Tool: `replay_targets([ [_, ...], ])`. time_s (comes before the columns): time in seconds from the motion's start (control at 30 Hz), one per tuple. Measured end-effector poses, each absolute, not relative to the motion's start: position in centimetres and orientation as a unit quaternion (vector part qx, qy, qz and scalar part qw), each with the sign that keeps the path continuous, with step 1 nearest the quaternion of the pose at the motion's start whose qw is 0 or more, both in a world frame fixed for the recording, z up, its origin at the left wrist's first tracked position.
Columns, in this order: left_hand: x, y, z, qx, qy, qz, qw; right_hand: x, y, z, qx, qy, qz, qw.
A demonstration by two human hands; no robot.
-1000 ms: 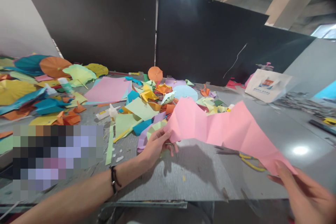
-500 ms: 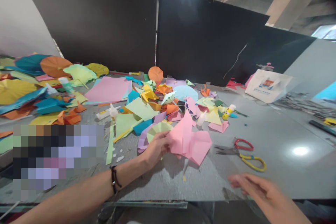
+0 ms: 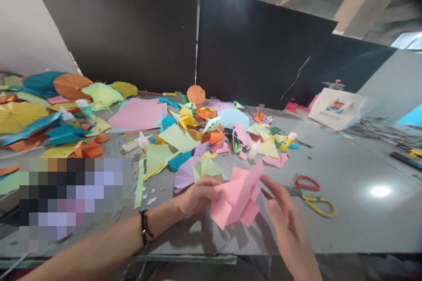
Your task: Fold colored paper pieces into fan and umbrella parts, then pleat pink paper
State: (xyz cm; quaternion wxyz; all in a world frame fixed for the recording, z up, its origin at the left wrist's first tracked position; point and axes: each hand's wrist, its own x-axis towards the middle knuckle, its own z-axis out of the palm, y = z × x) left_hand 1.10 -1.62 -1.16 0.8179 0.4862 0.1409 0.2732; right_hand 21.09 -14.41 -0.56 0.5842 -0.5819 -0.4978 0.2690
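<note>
A pink folded paper piece (image 3: 235, 197) with several flaps is held above the grey table. My left hand (image 3: 201, 193) is closed on its left edge, thumb on top. My right hand (image 3: 280, 210) is at the paper's right side, fingers stretched out and apart, the fingertips close to the upright flap; whether they touch it I cannot tell. Behind the left hand lie a pale green pleated paper disc (image 3: 207, 169) and a purple pleated paper piece (image 3: 184, 174). Scissors (image 3: 313, 193) with one red and one yellow handle lie right of my right hand, blades partly hidden by it.
Coloured paper scraps and folded pieces (image 3: 178, 137) cover the table's middle and left. A yellow glue stick (image 3: 288, 142) and small white bottles (image 3: 253, 150) stand among them. A white bag (image 3: 338, 107) is at the back right. A pixelated patch hides the lower left.
My right hand has moved left and up to the pink paper. The left hand has turned the paper, so its flaps face another way and it sits slightly lower.
</note>
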Motion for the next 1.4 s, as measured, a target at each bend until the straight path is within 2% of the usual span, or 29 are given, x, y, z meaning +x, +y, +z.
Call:
replay_targets([
  [0.13, 0.8, -1.8, 0.1, 0.546, 0.074, 0.215, 0.806, 18.2, -14.9, 0.1, -0.547, -0.432, 0.331, 0.636],
  [0.33, 0.5, -2.1, 0.2, 0.605, 0.03, 0.168, 0.778, 16.8, -14.5, 0.3, -0.628, -0.347, 0.312, 0.623],
  [0.43, 0.7, -2.1, -0.3, 0.588, 0.053, 0.205, 0.78, 17.7, -14.5, 0.1, -0.617, -0.337, 0.31, 0.641],
  [0.63, 1.4, -1.3, -1.4, 0.554, 0.144, 0.364, 0.734, 19.0, -15.1, 0.0, -0.612, -0.304, 0.31, 0.661],
  [0.73, 1.5, -1.1, -1.5, 0.547, 0.152, 0.372, 0.734, 18.6, -15.5, 0.5, -0.61, -0.299, 0.309, 0.666],
  [0.93, 1.4, -2.0, -1.4, 0.554, 0.054, 0.269, 0.786, 17.3, -15.3, 2.0, -0.662, -0.349, 0.286, 0.598],
  [1.1, 1.2, -2.3, -1.6, 0.563, 0.119, 0.288, 0.765, 17.9, -14.4, 1.6, -0.674, -0.408, 0.162, 0.594],
  [1.3, 1.2, -2.2, -1.7, 0.54, 0.132, 0.301, 0.775, 21.1, -14.2, 2.1, -0.685, -0.389, 0.319, 0.527],
  [1.4, 1.3, -2.2, -1.7, 0.52, 0.121, 0.296, 0.792, 25.7, -14.3, 2.8, -0.703, -0.369, 0.327, 0.512],
])
